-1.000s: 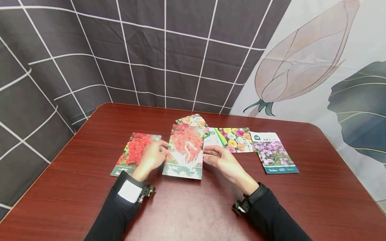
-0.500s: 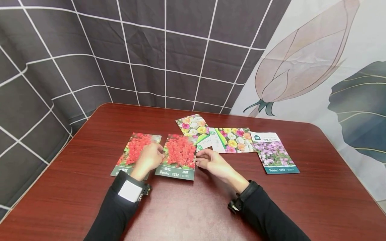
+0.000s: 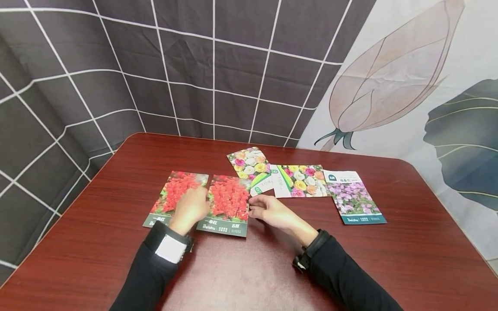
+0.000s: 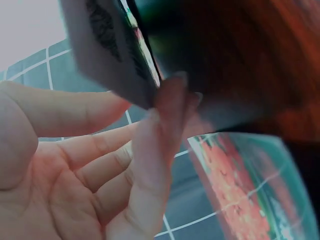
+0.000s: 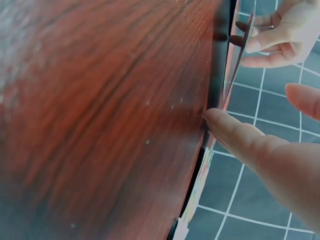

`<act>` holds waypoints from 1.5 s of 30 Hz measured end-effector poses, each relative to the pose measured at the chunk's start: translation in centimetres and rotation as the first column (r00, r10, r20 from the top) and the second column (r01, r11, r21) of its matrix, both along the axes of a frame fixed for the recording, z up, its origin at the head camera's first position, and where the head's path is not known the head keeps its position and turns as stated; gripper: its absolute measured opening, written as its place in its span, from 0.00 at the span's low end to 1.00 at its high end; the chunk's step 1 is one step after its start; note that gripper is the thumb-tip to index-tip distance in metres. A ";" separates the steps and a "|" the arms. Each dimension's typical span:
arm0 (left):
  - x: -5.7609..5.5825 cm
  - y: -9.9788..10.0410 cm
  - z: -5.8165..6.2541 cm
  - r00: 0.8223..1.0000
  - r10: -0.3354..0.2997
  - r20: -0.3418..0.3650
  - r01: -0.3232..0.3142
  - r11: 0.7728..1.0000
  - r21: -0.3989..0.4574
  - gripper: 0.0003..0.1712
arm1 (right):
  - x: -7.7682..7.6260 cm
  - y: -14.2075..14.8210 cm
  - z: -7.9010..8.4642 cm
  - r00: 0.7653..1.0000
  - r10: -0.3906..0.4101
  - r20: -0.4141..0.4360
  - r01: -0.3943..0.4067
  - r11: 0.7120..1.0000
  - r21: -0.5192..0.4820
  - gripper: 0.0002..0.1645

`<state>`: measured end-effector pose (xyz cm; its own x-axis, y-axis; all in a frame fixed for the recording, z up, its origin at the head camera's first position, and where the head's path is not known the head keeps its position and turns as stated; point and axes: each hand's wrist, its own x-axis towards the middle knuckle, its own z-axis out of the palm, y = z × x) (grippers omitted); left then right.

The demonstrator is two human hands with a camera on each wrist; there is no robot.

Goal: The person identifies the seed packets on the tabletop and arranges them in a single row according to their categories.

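Observation:
My left hand [image 3: 189,211] pinches the left edge of a red-flower seed packet [image 3: 229,201] between thumb and fingers. In the left wrist view, the pale back of that packet [image 4: 107,55] shows above the thumb. Tilted, its near part appears slightly off the table in the right wrist view. Under and beside my left hand lies a second red-flower seed packet [image 3: 175,194], partly covered by the hand. My right hand [image 3: 278,214] is at the held packet's right edge; its fingers look fairly straight in the right wrist view, thumb apart, fingertips at the tabletop.
Behind my right hand, two mixed-flower seed packets overlap, one angled [image 3: 249,163] and one lying sideways [image 3: 301,179]. A purple-flower seed packet [image 3: 354,198] lies to their right. The reddish-brown table [image 3: 408,259] meets a dark grid-patterned cloth [image 3: 233,73] at the back.
The held red-flower packet has come down from a raised, glare-covered position and shifted left and nearer, uncovering the angled mixed-flower packet. My right hand has followed leftward.

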<state>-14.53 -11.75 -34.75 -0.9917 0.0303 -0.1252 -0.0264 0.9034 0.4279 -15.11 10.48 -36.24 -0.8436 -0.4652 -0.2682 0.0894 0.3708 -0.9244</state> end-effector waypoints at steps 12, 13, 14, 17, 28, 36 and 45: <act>0.2 0.4 0.4 0.999 0.025 0.025 -0.024 0.998 -0.055 0.03 | -0.1 -0.1 0.0 0.999 0.050 -0.006 -0.050 0.999 0.006 0.27; 0.2 0.4 0.4 0.999 0.028 0.028 -0.026 0.998 -0.057 0.03 | -0.1 -0.1 0.0 0.999 0.051 -0.007 -0.051 0.999 0.005 0.27; 0.2 0.4 0.4 0.999 0.030 0.030 -0.029 0.998 -0.059 0.02 | -0.1 -0.1 -0.1 0.999 0.053 -0.007 -0.053 0.999 0.004 0.27; 0.1 0.4 0.4 0.999 0.031 0.029 -0.029 0.997 -0.066 0.02 | -0.1 -0.1 -0.1 0.998 0.060 -0.014 -0.060 0.998 0.005 0.27; 0.0 0.4 0.2 1.000 0.005 0.021 -0.004 0.996 -0.084 0.04 | -0.1 -0.2 -0.3 0.994 0.102 -0.031 -0.102 0.995 0.009 0.28; 0.1 0.3 0.4 1.000 0.006 -0.008 -0.006 0.998 -0.068 0.06 | -0.1 0.0 -0.2 0.996 0.084 -0.037 -0.083 0.996 0.023 0.26; 1.2 1.2 0.9 0.986 -0.082 -0.148 0.075 0.996 -0.058 0.12 | -0.2 1.1 0.2 0.997 0.010 -0.082 -0.004 0.998 0.068 0.22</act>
